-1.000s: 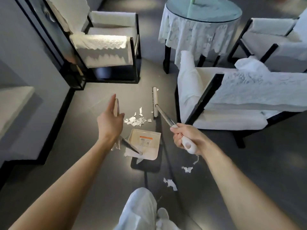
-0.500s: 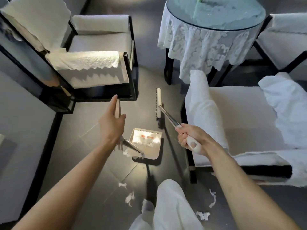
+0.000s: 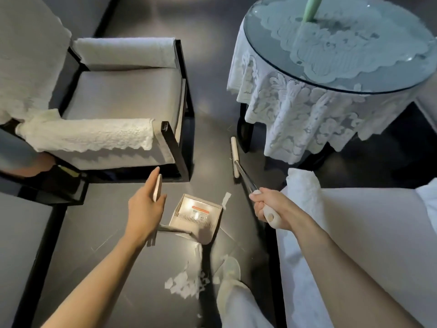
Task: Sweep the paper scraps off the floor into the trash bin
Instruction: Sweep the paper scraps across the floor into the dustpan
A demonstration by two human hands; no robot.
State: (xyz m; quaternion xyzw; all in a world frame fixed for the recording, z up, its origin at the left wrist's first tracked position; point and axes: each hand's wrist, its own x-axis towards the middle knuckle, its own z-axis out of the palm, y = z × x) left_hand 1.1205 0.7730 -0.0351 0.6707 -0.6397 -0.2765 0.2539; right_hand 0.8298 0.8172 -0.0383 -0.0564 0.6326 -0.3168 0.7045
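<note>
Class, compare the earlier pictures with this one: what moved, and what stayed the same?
Carried forward, the broom head and dustpan now sit nearer the round table. A scrap pile now lies behind the dustpan, by the foot; none lies ahead as before. The left hand still holds the dustpan handle, the right hand the broom handle.

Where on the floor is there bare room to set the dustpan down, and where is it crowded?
Bare floor lies between the left armchair and the round table, beyond the broom head; also left of the left hand, in front of that armchair. Crowded: the scrap pile beside the shoe, and one scrap by the dustpan.
</note>
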